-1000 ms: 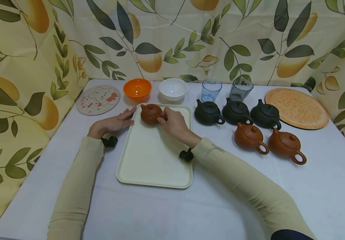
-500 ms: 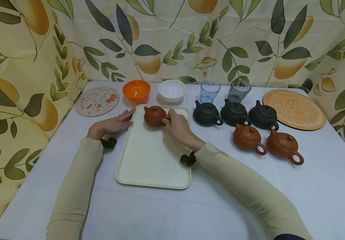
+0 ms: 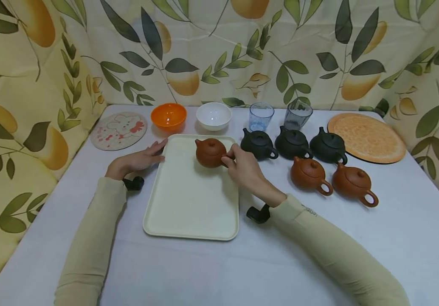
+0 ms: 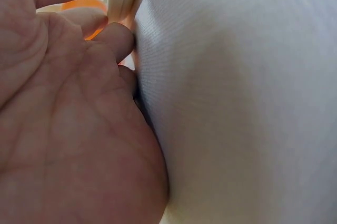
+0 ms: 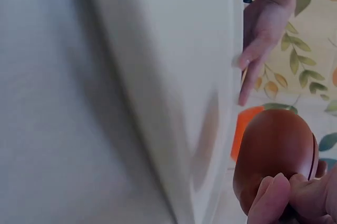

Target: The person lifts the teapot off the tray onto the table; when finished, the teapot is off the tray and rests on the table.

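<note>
In the head view my right hand [image 3: 244,168] pinches the handle of a reddish-brown clay teapot [image 3: 210,153], its spout pointing left. The teapot hangs over the far right part of a cream tray [image 3: 189,204]. The right wrist view shows the teapot [image 5: 276,147] raised above the tray [image 5: 210,76], which carries a shadow. Beside the tray's far left corner lies my left hand [image 3: 137,162], fingers stretched, fingertips at the rim. Up close, the palm of the left hand [image 4: 79,113] rests on the white tablecloth [image 4: 237,103].
Right of the tray stand black teapots [image 3: 258,144] in a row and two more brown teapots [image 3: 311,174]. Behind are an orange bowl [image 3: 168,117], a white bowl [image 3: 213,117] and two glasses [image 3: 260,117]. Round mats lie at far left [image 3: 119,131] and an orange-patterned mat [image 3: 368,138] at far right.
My right hand has carried the brown teapot rightward over the tray, away from the left hand. The left hand has stayed at the tray's left rim. The head view has shifted slightly.
</note>
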### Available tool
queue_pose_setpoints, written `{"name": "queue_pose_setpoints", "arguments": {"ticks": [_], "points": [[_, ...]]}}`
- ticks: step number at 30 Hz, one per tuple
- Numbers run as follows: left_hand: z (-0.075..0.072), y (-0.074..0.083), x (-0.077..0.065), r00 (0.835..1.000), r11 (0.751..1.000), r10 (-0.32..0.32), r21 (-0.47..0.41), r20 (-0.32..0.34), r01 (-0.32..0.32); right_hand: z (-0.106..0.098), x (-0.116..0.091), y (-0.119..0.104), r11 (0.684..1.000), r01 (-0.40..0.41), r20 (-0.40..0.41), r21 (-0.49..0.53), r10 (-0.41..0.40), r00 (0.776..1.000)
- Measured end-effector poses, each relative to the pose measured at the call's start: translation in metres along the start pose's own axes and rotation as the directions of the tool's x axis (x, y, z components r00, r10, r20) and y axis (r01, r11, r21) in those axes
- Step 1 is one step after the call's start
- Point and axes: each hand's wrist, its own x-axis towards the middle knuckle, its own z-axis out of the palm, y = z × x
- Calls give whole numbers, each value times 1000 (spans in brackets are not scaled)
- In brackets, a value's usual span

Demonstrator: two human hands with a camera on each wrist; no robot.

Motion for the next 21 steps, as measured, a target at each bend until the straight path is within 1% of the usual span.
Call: {"name": "queue_pose_setpoints", "arguments": {"ticks": [7,11,16,21], "points": [[0,0,-2,1000,1000,8,-3,1,-8,-17,-20,16,1000,12,-44,-9,-12,999],[0,0,-3,1000,1000,12,6,7,-12,-23,-27,24,1000,-3,-48,-29,2,999],[1,2,-5,1000,999,29,17,9,-30,-28,-34,34,999,2,-59,-41,-4,998],[3,4,-4,999,999,44,22,11,-44,-33,-41,44,998,-32,-54,-55,29,998]]}}
